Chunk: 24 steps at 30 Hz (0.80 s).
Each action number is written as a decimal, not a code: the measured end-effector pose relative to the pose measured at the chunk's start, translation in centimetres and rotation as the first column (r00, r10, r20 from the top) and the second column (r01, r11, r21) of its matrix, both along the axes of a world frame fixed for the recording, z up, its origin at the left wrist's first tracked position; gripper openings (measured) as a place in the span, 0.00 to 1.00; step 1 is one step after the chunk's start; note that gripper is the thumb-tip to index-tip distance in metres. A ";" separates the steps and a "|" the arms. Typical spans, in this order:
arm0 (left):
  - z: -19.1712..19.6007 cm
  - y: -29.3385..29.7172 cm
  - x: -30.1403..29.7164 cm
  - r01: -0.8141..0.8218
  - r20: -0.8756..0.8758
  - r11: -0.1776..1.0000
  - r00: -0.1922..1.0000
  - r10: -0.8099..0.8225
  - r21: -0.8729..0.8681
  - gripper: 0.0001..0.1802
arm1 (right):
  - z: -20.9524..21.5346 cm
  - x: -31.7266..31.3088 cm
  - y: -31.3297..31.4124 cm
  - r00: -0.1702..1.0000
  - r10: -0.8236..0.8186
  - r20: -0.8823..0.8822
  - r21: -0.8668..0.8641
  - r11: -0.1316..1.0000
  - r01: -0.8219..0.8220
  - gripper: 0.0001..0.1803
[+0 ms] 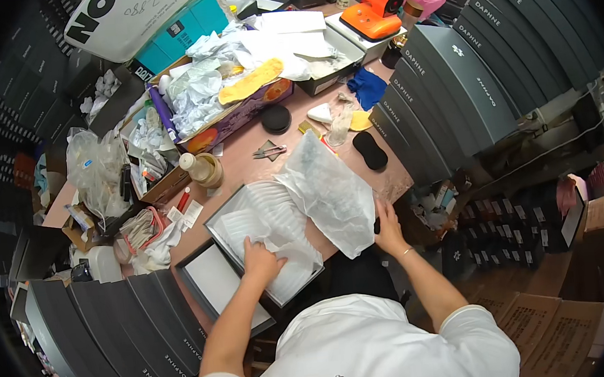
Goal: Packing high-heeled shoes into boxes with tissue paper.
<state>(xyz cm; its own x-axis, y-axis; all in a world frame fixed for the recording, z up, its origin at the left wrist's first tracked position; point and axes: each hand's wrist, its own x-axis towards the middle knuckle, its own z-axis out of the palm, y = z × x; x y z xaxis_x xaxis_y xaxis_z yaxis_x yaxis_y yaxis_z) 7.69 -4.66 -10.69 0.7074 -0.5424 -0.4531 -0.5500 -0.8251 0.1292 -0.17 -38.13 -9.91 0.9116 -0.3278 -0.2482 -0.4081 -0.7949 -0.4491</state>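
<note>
An open grey shoe box (303, 287) lies at the table's front edge, lined with ribbed white foam sheet (267, 204) and thin white paper. My left hand (260, 264) rests on this lining, thumb and index finger apart, holding nothing that I can see. Right of the box is a packet in crinkled, translucent white wrapping (331, 193); its contents do not show clearly. At its right edge my right hand (389, 230) grips it, fingers along the side and the thumb hidden. A grey-edged box lid with a white inside (220, 280) sits left of the box, partly under it.
Beyond lie tweezers (268, 151), a round black tin (276, 119), a black oval pad (370, 151) and a capped bottle (199, 167). A carton (238, 111) overflows with crumpled paper. Stacked grey shoe boxes (451, 89) flank the table; an orange device (374, 11) stands at the back.
</note>
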 end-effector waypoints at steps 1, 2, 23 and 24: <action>0.1 -0.8 1.7 -0.058 -0.032 0.998 0.998 0.059 0.023 0.24 | -2.7 1.0 -0.2 0.996 -0.024 0.084 0.021 1.000 0.022 0.35; 0.0 -1.8 2.7 -0.103 -0.074 0.994 0.992 0.106 0.045 0.25 | -6.1 1.6 -0.8 0.986 -0.061 0.155 0.042 0.998 0.055 0.33; -3.5 -13.8 -3.2 -0.923 -0.923 -0.087 0.362 0.134 -0.374 0.36 | -9.0 5.3 1.7 0.992 -0.070 0.106 0.257 0.966 0.041 0.22; -3.4 -14.0 -2.0 -0.955 -0.966 -0.154 0.247 0.072 -0.255 0.37 | -8.6 5.2 0.7 0.999 -0.003 0.045 0.255 0.967 -0.009 0.20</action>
